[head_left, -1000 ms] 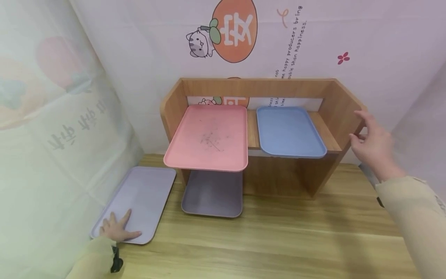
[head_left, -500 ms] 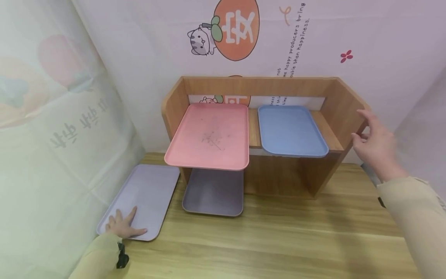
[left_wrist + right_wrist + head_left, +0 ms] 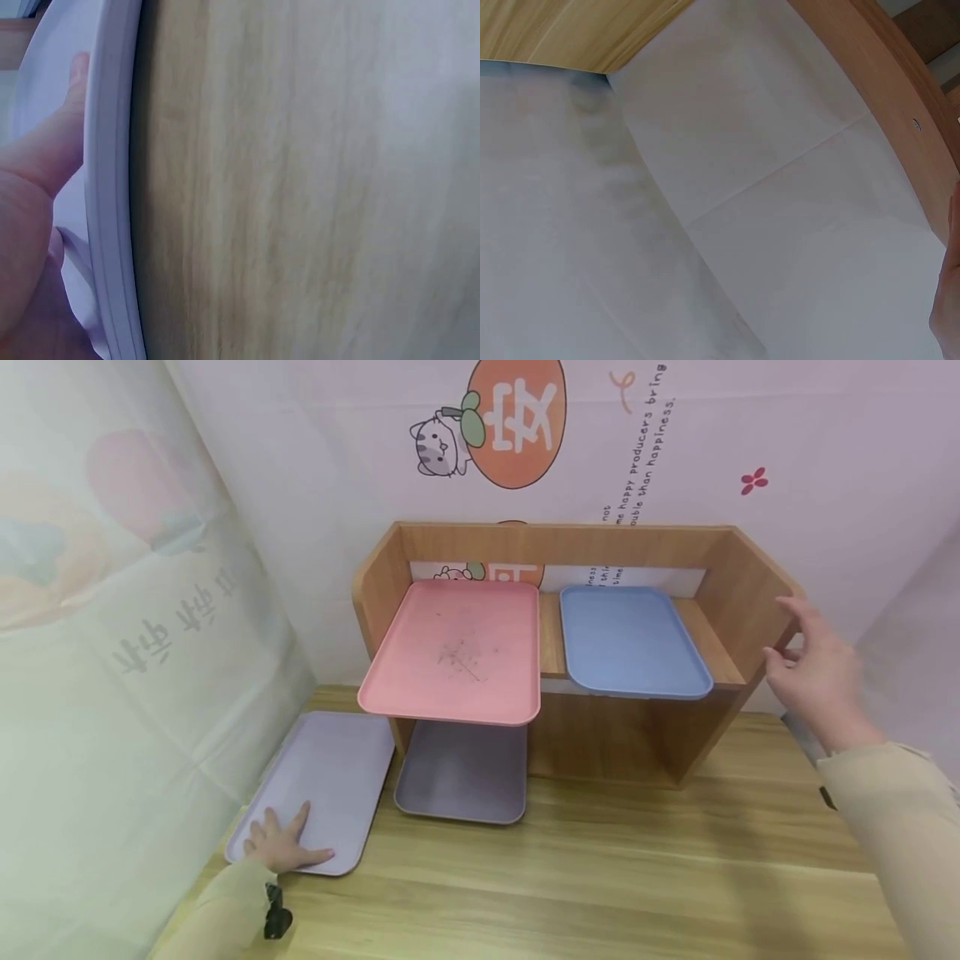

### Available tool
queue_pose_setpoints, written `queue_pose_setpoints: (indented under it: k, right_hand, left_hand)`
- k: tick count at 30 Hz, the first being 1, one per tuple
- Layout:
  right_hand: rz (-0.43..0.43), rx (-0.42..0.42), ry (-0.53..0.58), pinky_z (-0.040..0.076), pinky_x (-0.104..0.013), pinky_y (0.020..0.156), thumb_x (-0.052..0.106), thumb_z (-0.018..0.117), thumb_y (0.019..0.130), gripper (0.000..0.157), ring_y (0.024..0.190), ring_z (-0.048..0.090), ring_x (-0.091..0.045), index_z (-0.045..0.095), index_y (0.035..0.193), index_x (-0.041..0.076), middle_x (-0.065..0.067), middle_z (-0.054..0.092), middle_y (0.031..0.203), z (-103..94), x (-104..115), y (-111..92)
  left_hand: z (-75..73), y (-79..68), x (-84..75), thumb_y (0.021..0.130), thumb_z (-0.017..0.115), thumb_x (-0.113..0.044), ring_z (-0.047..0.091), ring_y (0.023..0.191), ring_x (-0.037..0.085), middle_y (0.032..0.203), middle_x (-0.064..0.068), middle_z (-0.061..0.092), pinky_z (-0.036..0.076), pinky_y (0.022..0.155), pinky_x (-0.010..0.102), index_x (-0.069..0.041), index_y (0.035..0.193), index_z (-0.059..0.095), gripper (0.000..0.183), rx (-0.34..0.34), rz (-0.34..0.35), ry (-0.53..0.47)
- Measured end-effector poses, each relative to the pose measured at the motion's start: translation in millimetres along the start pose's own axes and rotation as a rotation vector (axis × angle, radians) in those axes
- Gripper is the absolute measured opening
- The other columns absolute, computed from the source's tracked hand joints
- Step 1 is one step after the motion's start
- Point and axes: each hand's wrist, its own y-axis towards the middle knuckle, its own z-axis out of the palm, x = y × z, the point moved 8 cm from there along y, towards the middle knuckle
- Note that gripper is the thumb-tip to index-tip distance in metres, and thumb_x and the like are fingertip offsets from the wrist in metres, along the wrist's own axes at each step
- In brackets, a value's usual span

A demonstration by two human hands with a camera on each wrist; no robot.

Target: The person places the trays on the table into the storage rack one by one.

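My left hand [image 3: 279, 846] lies with spread fingers on the near end of a lilac tray [image 3: 333, 768], flat on the table left of a wooden desktop shelf [image 3: 562, 543]. In the left wrist view the thumb [image 3: 56, 142] reaches over the raised rim [image 3: 112, 187] onto the tray. At the shelf's right side panel [image 3: 750, 602], my right hand [image 3: 817, 677] holds the front edge, thumb and index finger bent over it. The right wrist view catches only part of that hand [image 3: 946, 300] beside the panel [image 3: 900, 120].
On the upper board sit a pink tray [image 3: 457, 652] with a plant print and a blue tray [image 3: 633, 639], both jutting past the front. A grey-purple tray [image 3: 461, 777] sticks out below. Printed cloth [image 3: 300, 485] hangs behind and at the sides of the wooden table [image 3: 600, 877].
My left hand and the lilac tray have shifted a little right and away, closer to the shelf. The right hand keeps its place on the side panel. The head view has shifted slightly.
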Motion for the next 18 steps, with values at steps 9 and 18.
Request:
queue_pose_setpoints:
  k: [9, 18]
  right_hand:
    - [0.011, 0.007, 0.011, 0.032, -0.006, 0.045, 0.005, 0.050, 0.089, 0.068, 0.103, 0.053, -0.057, 0.023, 0.150, 0.017, -0.036, 0.041, 0.133, -1.4, -0.5, 0.4]
    - [0.010, 0.022, 0.020, 0.031, -0.004, 0.047, 0.003, 0.051, 0.088, 0.069, 0.102, 0.053, -0.057, 0.023, 0.150, 0.016, -0.036, 0.039, 0.135, 1.5, -1.1, 0.6]
  left_hand:
    - [-0.9, -4.5, -11.7, 0.067, 0.066, -0.071, -0.002, 0.124, 0.072, 0.138, 0.051, -0.009, 0.009, 0.096, 0.082, -0.004, 0.149, 0.015, 0.118, 0.011, 0.000, -0.009]
    - [3.4, -7.2, -13.7, 0.066, 0.067, -0.071, 0.001, 0.123, 0.073, 0.138, 0.052, -0.005, 0.010, 0.096, 0.082, -0.004, 0.149, 0.018, 0.118, -0.010, 0.014, 0.007]
